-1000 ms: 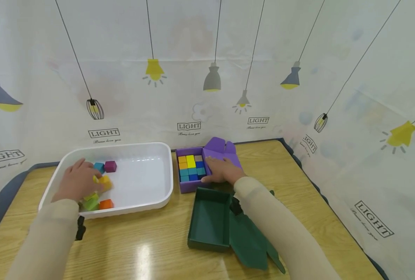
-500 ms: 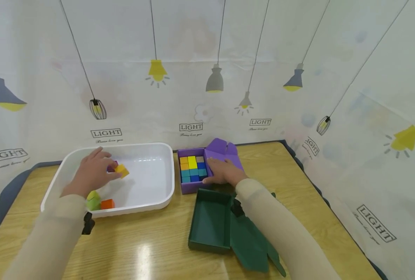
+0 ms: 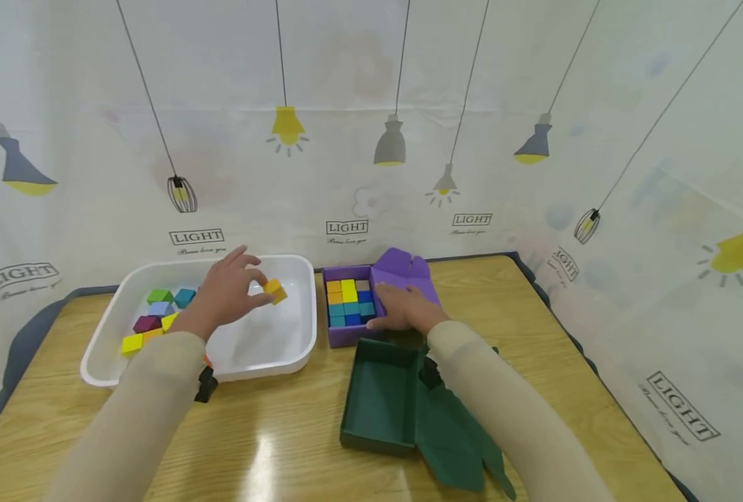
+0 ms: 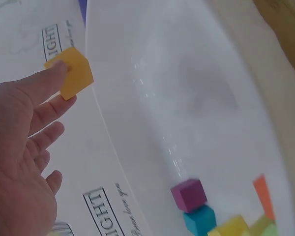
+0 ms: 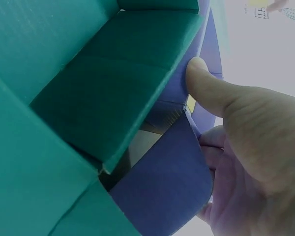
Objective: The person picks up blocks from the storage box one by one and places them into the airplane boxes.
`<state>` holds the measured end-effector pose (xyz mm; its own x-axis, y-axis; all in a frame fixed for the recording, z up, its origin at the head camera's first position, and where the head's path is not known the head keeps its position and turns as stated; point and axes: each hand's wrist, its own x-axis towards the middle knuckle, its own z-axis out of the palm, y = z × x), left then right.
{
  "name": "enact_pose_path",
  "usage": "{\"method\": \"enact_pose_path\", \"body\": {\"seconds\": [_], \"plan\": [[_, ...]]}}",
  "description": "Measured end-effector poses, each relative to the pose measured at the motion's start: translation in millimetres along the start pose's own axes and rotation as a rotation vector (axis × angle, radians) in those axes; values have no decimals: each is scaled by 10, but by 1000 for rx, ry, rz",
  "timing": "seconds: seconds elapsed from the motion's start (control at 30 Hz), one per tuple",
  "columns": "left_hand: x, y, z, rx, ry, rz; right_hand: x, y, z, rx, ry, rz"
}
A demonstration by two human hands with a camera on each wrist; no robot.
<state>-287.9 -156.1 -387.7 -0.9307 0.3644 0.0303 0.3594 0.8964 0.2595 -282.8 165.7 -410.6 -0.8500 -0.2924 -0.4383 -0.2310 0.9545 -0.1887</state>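
My left hand [image 3: 224,289] pinches a yellow-orange cube [image 3: 275,291] between thumb and fingertips, above the right part of a white tray [image 3: 258,341]. The left wrist view shows the cube [image 4: 71,73] at the thumb tip, the other fingers loosely bent. A purple box [image 3: 349,337], its lid [image 3: 403,268] folded back to the right, holds several coloured cubes [image 3: 349,293] packed in rows. My right hand [image 3: 403,307] grips the box's right side near the front corner. In the right wrist view its thumb [image 5: 199,73] lies against the purple wall and its fingers go behind the flap.
Loose cubes, among them a light blue one [image 3: 161,308] and a yellow one [image 3: 132,344], lie in the tray's left part. A dark green box [image 3: 380,397] stands in front of the purple one, its flaps spread right. A printed curtain [image 3: 284,202] hangs behind the table.
My left hand has picked up the yellow-orange cube from the tray's left side and carried it rightward, uncovering the cubes there. My right hand stays at the purple box.
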Motion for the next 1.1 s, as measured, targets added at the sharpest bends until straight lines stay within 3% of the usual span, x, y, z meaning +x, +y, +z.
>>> {"method": "enact_pose_path", "body": {"seconds": [0.3, 0.47, 0.8, 1.1], "plan": [[344, 765, 182, 34, -18, 101, -12, 54, -41, 14, -39, -9], [472, 1069, 332, 39, -55, 117, -10, 69, -64, 4, -48, -40], [588, 1284, 675, 78, -112, 130, 19, 60, -78, -8, -44, -77], [610, 1398, 805, 122, -139, 98, -18, 37, -93, -13, -44, -74]]}}
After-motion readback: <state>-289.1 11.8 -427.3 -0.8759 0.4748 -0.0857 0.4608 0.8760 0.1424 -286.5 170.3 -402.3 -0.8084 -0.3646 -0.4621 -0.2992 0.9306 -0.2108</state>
